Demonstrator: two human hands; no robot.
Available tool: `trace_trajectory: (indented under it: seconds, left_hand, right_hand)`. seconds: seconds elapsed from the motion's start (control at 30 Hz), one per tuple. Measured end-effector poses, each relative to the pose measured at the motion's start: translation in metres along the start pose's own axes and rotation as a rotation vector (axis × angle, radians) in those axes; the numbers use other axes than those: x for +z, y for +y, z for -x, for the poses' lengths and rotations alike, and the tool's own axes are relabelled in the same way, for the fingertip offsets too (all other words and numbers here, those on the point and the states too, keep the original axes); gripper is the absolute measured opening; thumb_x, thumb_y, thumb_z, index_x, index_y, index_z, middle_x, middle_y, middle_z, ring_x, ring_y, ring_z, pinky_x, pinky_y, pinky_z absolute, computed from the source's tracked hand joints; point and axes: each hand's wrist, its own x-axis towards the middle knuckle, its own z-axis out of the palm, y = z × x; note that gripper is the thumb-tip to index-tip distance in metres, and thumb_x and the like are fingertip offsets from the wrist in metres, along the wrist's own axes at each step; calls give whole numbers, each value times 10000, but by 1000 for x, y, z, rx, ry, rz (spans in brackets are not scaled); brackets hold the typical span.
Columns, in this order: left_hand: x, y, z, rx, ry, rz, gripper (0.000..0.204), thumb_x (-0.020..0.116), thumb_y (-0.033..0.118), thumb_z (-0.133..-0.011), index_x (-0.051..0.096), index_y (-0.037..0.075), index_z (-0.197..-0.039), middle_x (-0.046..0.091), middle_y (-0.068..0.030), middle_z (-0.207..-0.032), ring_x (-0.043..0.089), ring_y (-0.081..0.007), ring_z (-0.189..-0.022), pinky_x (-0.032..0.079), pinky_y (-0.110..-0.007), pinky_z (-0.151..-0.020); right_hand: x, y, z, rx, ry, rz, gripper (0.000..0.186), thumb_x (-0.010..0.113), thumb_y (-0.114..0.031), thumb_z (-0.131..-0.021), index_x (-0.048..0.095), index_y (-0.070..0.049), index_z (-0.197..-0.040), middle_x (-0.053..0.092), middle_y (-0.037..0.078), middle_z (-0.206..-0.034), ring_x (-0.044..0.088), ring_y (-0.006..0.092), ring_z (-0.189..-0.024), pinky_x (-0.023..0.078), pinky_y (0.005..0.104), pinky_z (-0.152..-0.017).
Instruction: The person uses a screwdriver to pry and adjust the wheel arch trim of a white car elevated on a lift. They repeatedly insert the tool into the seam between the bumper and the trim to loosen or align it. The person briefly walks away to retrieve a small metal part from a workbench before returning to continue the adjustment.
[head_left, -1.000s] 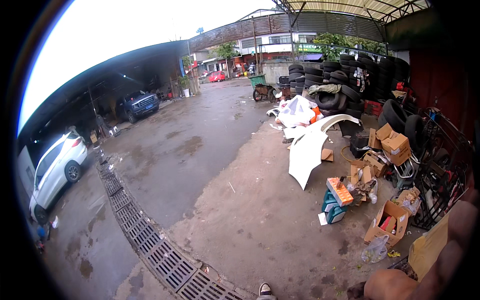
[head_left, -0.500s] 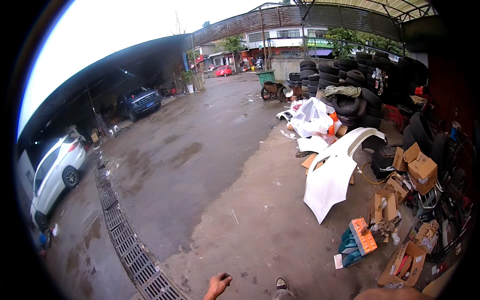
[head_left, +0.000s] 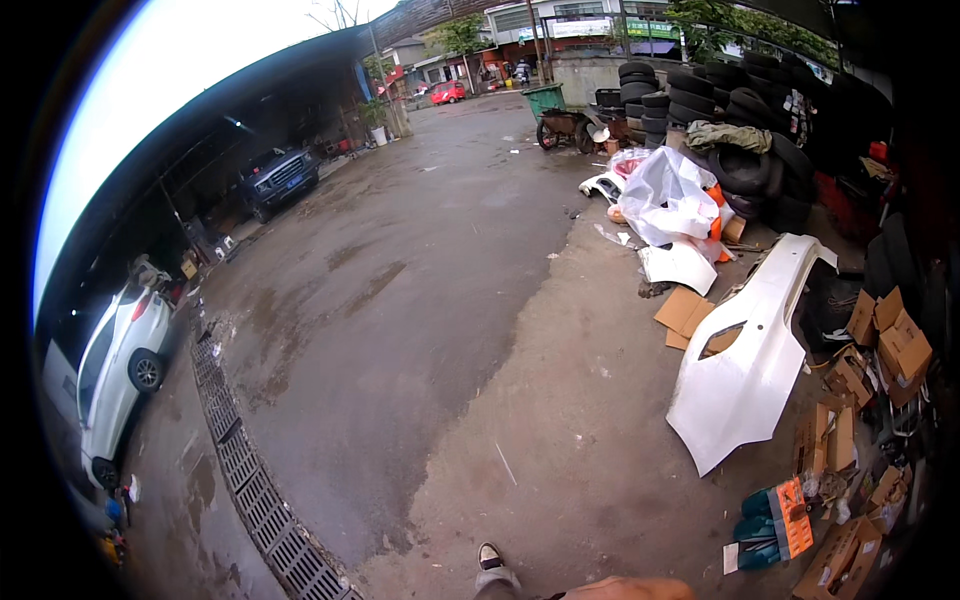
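Observation:
My right hand or forearm (head_left: 630, 588) shows only as bare skin at the lower edge, fingers unseen. My left hand is out of sight. My shoe (head_left: 490, 556) stands on wet concrete (head_left: 470, 480). To the right lie a white car bumper (head_left: 735, 365), flattened cardboard (head_left: 682, 312) and an orange box (head_left: 795, 518) on teal containers (head_left: 758, 540). Open cardboard boxes (head_left: 900, 340) crowd the right edge. Behind the bumper is a white plastic sheet (head_left: 668, 200) with orange items.
A grated drain (head_left: 255, 500) runs along the left, beside a white car (head_left: 130, 330). A dark pickup (head_left: 280, 178) stands under a shelter. Tire stacks (head_left: 745, 170), a green bin (head_left: 545, 100) and a cart (head_left: 562, 130) are at the back right; a red vehicle (head_left: 447, 92) is far behind.
My view has moved forward and tilted, bringing the bumper nearer and further right. My left hand, visible half a second ago at the lower middle, has left the view.

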Motion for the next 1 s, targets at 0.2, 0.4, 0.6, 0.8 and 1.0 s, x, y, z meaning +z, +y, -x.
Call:
trace_trajectory:
  seconds: [0.2,0.4,0.6,0.8,1.0]
  left_hand:
    - [-157,270,-173,500,159,-250,276,581,291,-852,644,65,-706,582,-113,-565,544,-259,-471,452,-433,-482]
    - [-201,688,-186,573,196,71,157,621,129,-863,634,-10,-791,595,-66,-608,500,-141,-468,373,-301,-402]
    - [-85,815,-206,581,9,145,181,641,151,-852,618,-8,-767,588,-59,-600,501,-138,-479,387,-302,-433]
    - [-24,737,-217,332,-104,229,222,558,190,-897,619,92,-707,566,-41,-605,482,-147,-474,356,-324,-416]
    - [-6,855,-296,74,-168,5,149,595,150,-872,616,53,-761,567,-62,-613,490,-166,-483,357,-329,-415]
  right_hand:
    - [-89,28,-131,126,226,-21,423,608,-310,-926,557,-19,-1228,652,192,-1064,626,326,-996,483,398,-867]
    - [-251,60,-171,223,392,-59,388,600,-303,-934,589,-22,-1202,660,196,-1068,646,304,-957,505,376,-838]
    - [-420,49,-159,261,568,140,321,609,-234,-920,609,-11,-1152,674,165,-1010,660,297,-885,510,384,-787]
    - [-579,70,-211,156,769,-454,197,540,-159,-968,616,-10,-1072,606,12,-826,552,76,-690,463,238,-625]
    - [-688,74,-240,205,889,-234,197,541,-160,-967,622,-11,-1065,605,18,-830,548,82,-712,458,244,-641]
